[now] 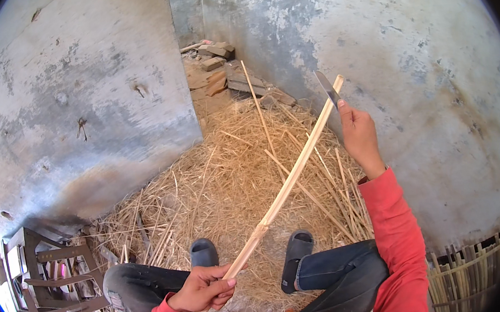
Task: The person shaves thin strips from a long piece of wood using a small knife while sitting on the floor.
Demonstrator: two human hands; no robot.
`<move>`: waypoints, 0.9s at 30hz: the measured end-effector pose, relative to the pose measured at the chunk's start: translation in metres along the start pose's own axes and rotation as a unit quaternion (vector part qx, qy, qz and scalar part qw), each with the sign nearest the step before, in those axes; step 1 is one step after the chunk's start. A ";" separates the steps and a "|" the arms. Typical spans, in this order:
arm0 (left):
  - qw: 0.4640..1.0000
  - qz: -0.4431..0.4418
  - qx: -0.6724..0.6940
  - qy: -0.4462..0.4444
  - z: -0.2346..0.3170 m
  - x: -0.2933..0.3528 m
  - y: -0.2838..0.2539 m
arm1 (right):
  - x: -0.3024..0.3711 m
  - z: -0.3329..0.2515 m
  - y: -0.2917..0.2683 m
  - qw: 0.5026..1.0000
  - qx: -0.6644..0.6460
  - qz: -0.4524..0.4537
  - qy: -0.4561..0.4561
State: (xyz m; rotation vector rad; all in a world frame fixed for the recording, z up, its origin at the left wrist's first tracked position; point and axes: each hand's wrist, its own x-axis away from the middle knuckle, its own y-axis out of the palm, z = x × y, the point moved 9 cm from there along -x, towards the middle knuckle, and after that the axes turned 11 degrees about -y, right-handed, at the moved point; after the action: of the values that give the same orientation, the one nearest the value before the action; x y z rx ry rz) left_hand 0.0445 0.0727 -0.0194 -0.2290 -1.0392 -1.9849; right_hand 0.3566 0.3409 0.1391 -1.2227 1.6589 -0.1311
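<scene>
A long, pale split-bamboo strip (pixel 291 178) slants across the view, from beside my lap at lower left up to the far right. A knot shows on it partway along. My left hand (pixel 204 288) is wrapped round its lower part, over my left thigh. Out at arm's length, my right hand (pixel 360 136) grips a knife (pixel 326 86). The handle is hidden in the fingers, and the grey blade lies across the strip close to its far end.
Shavings (pixel 233 163) and loose strips cover the floor beyond my sandals (pixel 204 252). Weathered walls rise on the left (pixel 92 81) and right (pixel 399 81). Bricks (pixel 214 63) lie at the back, a dark wooden frame (pixel 61 255) at left, and a slatted bamboo piece (pixel 472 273) at lower right.
</scene>
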 end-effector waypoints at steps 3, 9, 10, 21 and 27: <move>1.000 0.015 -0.016 0.005 0.004 0.003 -0.001 | 0.006 0.004 0.009 0.999 -0.008 -0.036 0.026; 0.997 0.054 0.048 0.038 0.014 0.004 -0.013 | 0.046 -0.034 0.039 0.985 -0.081 -0.144 0.039; 0.996 0.059 0.048 0.038 0.014 0.005 -0.014 | 0.053 -0.050 0.047 0.978 -0.087 -0.188 0.033; 0.993 0.069 0.074 0.051 0.016 0.005 -0.024 | 0.110 -0.111 0.072 0.945 -0.205 -0.254 -0.006; 0.995 0.052 0.063 0.053 0.015 0.002 -0.026 | 0.130 -0.127 0.081 0.914 -0.230 -0.335 0.019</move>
State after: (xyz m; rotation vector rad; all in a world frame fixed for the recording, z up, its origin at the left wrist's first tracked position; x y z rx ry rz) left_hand 0.0204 0.0898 -0.0234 -0.1053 -1.0580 -1.8113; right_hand 0.2131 0.2247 0.0658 -2.1342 1.2675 -0.1905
